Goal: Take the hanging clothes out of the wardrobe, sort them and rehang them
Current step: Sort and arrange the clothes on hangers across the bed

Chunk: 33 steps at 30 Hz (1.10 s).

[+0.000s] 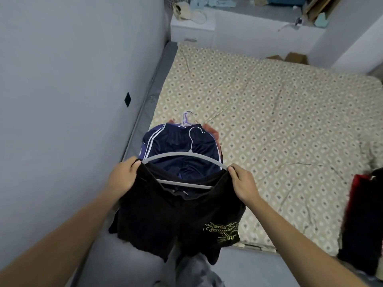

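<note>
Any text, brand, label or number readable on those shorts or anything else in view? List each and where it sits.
Black shorts, inside waistband: small white print, too blurred to read.
Yellow UFO graphic on the shorts' leg: a mark below it resembles "W"; uncertain.
Navy striped shorts on the bed: no text visible.

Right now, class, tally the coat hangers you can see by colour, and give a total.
Grey hanger, carrying the black shorts: 1
Purple hanger, on the pile of clothes on the bed: 1
Total: 2
</note>
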Each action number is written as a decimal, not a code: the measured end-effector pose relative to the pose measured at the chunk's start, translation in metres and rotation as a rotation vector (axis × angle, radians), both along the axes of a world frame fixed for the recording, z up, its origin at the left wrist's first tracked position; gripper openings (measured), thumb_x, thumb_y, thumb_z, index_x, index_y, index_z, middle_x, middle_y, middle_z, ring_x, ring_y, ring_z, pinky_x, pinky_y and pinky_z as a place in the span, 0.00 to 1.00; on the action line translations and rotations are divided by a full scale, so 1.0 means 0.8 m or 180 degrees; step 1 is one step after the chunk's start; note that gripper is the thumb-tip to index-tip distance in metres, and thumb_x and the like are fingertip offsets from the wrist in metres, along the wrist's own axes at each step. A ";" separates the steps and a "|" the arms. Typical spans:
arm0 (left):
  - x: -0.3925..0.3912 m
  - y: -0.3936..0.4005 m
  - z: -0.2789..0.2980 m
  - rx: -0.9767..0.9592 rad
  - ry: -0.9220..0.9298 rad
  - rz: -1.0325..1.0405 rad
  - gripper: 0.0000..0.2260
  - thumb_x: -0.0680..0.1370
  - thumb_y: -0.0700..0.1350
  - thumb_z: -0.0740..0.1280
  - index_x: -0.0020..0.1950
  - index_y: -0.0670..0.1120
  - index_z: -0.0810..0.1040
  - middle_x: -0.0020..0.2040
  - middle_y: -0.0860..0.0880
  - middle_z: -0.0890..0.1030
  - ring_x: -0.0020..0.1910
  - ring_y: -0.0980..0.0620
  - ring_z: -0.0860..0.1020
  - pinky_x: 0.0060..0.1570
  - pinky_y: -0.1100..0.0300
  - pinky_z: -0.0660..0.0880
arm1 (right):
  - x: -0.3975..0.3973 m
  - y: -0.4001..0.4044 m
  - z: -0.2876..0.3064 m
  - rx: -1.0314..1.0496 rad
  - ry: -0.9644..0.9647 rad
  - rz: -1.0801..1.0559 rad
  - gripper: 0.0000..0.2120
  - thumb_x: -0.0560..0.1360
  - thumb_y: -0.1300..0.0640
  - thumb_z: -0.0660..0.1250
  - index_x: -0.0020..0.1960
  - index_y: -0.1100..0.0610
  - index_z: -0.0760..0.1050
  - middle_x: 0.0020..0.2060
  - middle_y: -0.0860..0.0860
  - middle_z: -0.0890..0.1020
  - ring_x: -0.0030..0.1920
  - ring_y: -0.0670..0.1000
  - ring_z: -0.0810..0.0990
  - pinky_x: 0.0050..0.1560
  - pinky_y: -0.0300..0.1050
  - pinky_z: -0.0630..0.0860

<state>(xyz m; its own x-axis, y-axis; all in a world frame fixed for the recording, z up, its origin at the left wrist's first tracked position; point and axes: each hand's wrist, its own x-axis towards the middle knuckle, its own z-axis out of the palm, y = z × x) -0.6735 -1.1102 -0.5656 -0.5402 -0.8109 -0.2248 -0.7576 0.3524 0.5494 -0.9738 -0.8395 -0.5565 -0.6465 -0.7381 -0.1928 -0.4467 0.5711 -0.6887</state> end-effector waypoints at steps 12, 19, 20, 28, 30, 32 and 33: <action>-0.164 -0.151 -0.185 0.0124 -0.0666 0.0442 0.12 0.87 0.46 0.58 0.50 0.42 0.77 0.48 0.42 0.76 0.44 0.38 0.77 0.46 0.49 0.70 | -0.174 -0.180 -0.204 0.0600 0.0241 0.0175 0.17 0.87 0.53 0.56 0.41 0.55 0.72 0.36 0.50 0.76 0.40 0.56 0.73 0.41 0.53 0.71; -0.184 -0.157 -0.181 0.0519 -0.0412 0.0375 0.19 0.86 0.47 0.59 0.78 0.51 0.68 0.68 0.44 0.71 0.59 0.40 0.78 0.63 0.45 0.73 | -0.186 -0.209 -0.241 0.0584 -0.0349 0.0304 0.21 0.85 0.56 0.62 0.78 0.55 0.68 0.72 0.56 0.70 0.70 0.59 0.68 0.72 0.52 0.64; -0.179 -0.153 -0.177 0.0510 -0.0418 0.0288 0.19 0.86 0.47 0.59 0.78 0.52 0.67 0.68 0.45 0.71 0.59 0.41 0.78 0.62 0.45 0.74 | -0.181 -0.207 -0.237 0.0575 -0.0411 0.0256 0.21 0.85 0.55 0.62 0.78 0.55 0.67 0.73 0.55 0.70 0.71 0.58 0.67 0.73 0.52 0.64; -0.137 -0.114 -0.104 -0.0016 -0.0738 -0.0239 0.20 0.85 0.52 0.62 0.77 0.51 0.70 0.65 0.47 0.76 0.63 0.42 0.76 0.58 0.42 0.77 | -0.113 -0.161 -0.161 0.0662 -0.0135 0.0322 0.23 0.85 0.48 0.61 0.78 0.52 0.66 0.71 0.50 0.73 0.73 0.54 0.67 0.70 0.52 0.70; -0.125 -0.105 -0.080 -0.0168 -0.0734 -0.0379 0.20 0.84 0.53 0.62 0.76 0.49 0.71 0.64 0.47 0.77 0.61 0.42 0.77 0.56 0.42 0.78 | -0.090 -0.151 -0.134 0.0630 -0.0012 0.0314 0.23 0.85 0.47 0.62 0.79 0.51 0.67 0.71 0.50 0.73 0.74 0.53 0.67 0.71 0.51 0.70; -0.109 -0.097 -0.058 -0.0295 -0.0624 -0.0464 0.21 0.84 0.54 0.61 0.75 0.49 0.72 0.62 0.47 0.78 0.59 0.43 0.78 0.55 0.43 0.78 | -0.066 -0.141 -0.103 0.0586 0.0065 0.0284 0.24 0.85 0.47 0.62 0.79 0.51 0.67 0.72 0.49 0.73 0.74 0.52 0.67 0.71 0.51 0.70; -0.101 -0.092 -0.046 -0.0356 -0.0569 -0.0520 0.22 0.84 0.56 0.59 0.75 0.49 0.73 0.62 0.47 0.79 0.58 0.43 0.79 0.55 0.43 0.79 | -0.053 -0.136 -0.087 0.0567 0.0115 0.0263 0.24 0.85 0.46 0.62 0.79 0.51 0.67 0.72 0.49 0.73 0.74 0.52 0.67 0.71 0.51 0.70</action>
<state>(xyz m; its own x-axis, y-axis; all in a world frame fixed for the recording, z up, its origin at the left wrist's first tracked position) -0.7544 -1.1839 -0.6026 -0.6258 -0.7415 -0.2422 -0.7672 0.5290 0.3628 -1.0165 -0.9479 -0.6260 -0.5941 -0.7453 -0.3028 -0.5196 0.6428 -0.5628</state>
